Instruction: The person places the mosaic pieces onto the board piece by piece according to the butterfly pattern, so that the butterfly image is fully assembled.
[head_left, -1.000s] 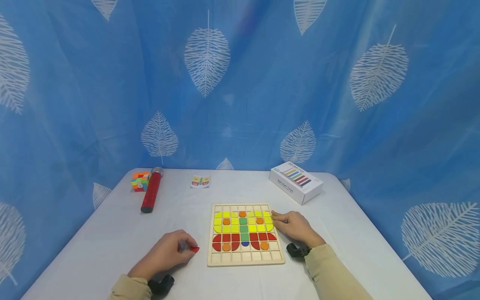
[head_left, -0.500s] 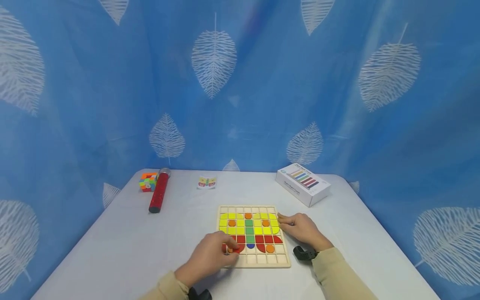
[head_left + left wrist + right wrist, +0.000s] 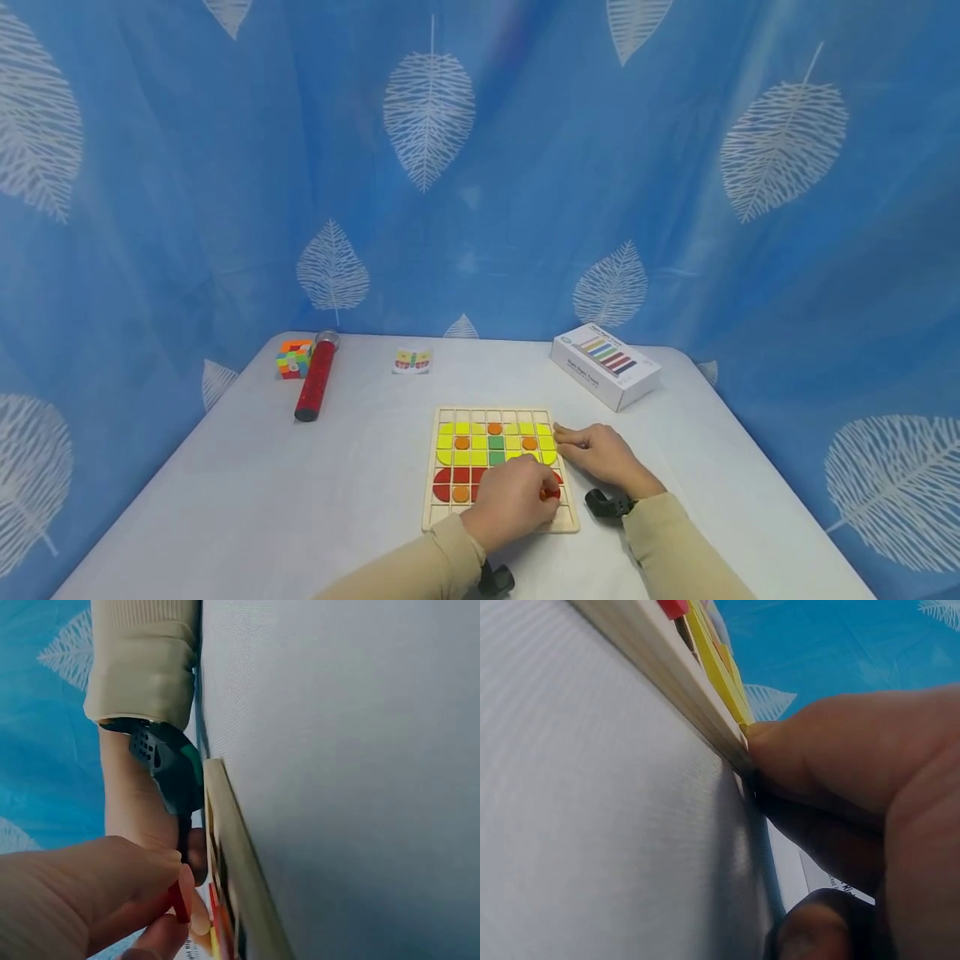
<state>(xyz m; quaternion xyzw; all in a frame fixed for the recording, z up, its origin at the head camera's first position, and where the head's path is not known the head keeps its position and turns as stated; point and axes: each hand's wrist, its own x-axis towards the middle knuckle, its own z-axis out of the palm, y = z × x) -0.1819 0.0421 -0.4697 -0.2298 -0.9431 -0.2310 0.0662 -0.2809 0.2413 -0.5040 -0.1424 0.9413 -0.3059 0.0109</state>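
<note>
A square wooden grid board [image 3: 432, 510] lies on the table, its cells partly filled with yellow, red, green and orange flat pieces. My left hand [image 3: 513, 497] reaches over the board's lower right part. Between thumb and fingers it pinches a small red puzzle piece [image 3: 180, 904], held close over the board. The hand covers several cells at the lower middle. My right hand [image 3: 600, 456] grips the board's right edge near the upper corner, with the thumb [image 3: 769, 735] right at the rim beside the yellow pieces.
Behind the board lies a small card [image 3: 412, 361] with a butterfly picture. A white box [image 3: 603, 367] stands at back right. At back left are a puzzle cube [image 3: 293, 359] and a red glittery microphone-like tube [image 3: 316, 379]. A blue leaf-patterned curtain [image 3: 517, 192] hangs behind.
My left hand has carried the red piece from the table left of the board, across it to its lower right. The right hand stays at the right edge. The head view has shifted slightly.
</note>
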